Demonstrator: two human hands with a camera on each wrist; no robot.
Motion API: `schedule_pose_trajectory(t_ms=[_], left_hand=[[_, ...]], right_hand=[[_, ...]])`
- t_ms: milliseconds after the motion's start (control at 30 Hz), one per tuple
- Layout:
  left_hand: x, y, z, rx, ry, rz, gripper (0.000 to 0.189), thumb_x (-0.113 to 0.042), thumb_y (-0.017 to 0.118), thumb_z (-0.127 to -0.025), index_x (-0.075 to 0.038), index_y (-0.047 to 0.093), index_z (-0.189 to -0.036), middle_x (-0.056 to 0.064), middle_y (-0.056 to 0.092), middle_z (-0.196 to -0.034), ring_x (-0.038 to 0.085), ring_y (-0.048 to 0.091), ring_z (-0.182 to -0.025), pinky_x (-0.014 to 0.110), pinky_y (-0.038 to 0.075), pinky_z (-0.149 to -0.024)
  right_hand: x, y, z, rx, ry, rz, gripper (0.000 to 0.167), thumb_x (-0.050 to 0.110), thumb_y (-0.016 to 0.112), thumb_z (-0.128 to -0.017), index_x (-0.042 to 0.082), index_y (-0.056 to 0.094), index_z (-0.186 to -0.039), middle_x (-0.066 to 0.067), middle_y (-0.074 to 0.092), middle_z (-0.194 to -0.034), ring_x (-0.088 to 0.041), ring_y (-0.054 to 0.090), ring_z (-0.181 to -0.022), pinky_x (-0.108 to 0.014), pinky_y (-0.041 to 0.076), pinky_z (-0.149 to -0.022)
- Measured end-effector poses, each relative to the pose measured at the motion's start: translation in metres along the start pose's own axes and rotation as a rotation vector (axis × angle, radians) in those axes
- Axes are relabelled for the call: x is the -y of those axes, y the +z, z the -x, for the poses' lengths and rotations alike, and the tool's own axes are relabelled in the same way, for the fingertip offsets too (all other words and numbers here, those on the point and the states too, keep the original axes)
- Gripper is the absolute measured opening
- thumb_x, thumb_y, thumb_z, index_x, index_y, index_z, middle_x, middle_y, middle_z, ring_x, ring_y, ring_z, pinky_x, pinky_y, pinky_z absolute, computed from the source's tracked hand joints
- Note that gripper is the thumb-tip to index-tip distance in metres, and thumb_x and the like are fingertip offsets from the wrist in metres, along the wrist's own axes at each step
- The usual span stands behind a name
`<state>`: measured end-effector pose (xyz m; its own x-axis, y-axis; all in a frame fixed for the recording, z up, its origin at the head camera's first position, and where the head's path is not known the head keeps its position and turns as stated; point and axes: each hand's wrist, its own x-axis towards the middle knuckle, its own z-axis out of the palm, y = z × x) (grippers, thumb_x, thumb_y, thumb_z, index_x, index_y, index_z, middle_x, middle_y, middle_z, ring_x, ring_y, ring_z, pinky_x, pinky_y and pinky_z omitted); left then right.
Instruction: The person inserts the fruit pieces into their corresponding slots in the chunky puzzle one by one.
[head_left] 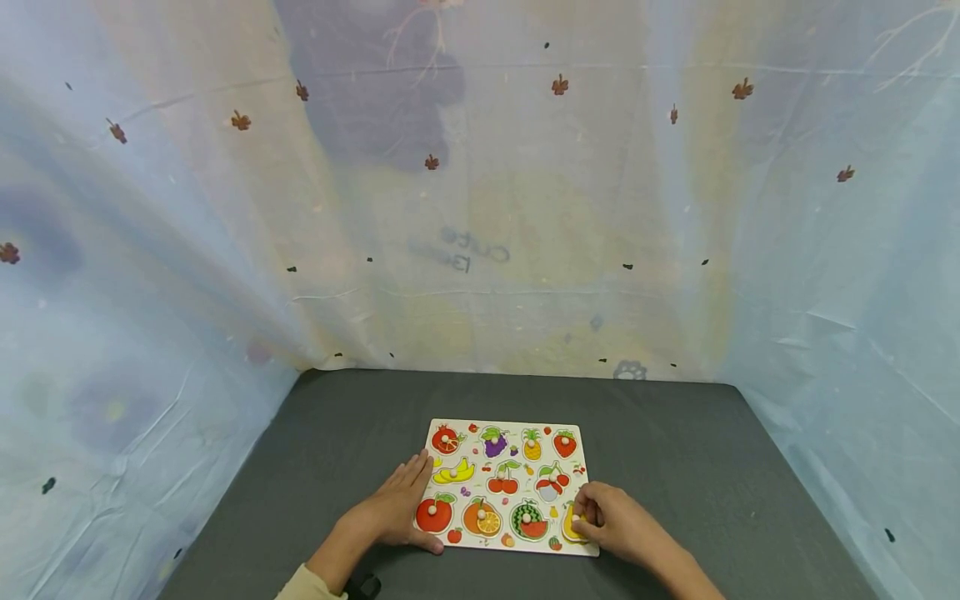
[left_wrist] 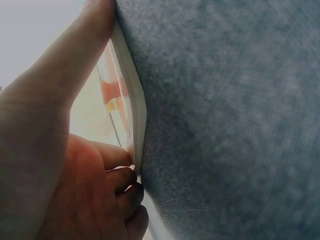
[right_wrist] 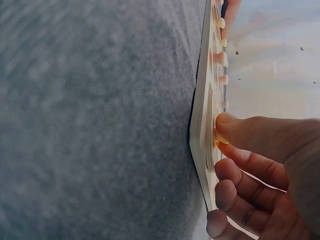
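Observation:
A wooden fruit puzzle board (head_left: 512,429) lies flat, with knobbed pieces such as a watermelon (head_left: 527,522), an orange (head_left: 480,518) and bananas (head_left: 454,472). My left hand (head_left: 401,504) rests along its left side, fingers extended and thumb at the near edge. At the near right corner my right hand (head_left: 618,523) pinches the knob of a yellow fruit piece (head_left: 570,525), partly hidden by the fingers. The right wrist view shows thumb (right_wrist: 250,130) and index finger meeting at that knob. Whether the piece sits fully in its recess I cannot tell.
The board is on a dark grey cloth-covered table (head_left: 360,417). A pale patterned curtain (head_left: 510,208) hangs behind and along both sides. More pieces, among them grapes (head_left: 495,443), a pineapple (head_left: 532,446) and a strawberry (head_left: 565,444), form the far row.

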<state>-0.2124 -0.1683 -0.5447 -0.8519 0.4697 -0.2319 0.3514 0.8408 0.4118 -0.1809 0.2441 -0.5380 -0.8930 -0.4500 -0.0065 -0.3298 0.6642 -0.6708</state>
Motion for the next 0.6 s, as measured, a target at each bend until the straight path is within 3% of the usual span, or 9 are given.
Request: schedule_pose_trajectory(t_ms=[600], left_hand=[[-0.0012,-0.0004,0.0008,-0.001,-0.004,-0.018,0.141,-0.067,0.092,-0.071,0.006,0.020,-0.168,0.024,0.013,-0.177,0.041,0.015,-0.164,0.058,0.018,-0.132]], right_hand=[[0.0073,0.0014,0.0013,0.007,-0.015,0.006,0.020,0.021,0.084,-0.095,0.017,0.065,-0.092,0.006,0.055,-0.079,-0.001,0.047,-0.066,-0.024,0.041,-0.057]])
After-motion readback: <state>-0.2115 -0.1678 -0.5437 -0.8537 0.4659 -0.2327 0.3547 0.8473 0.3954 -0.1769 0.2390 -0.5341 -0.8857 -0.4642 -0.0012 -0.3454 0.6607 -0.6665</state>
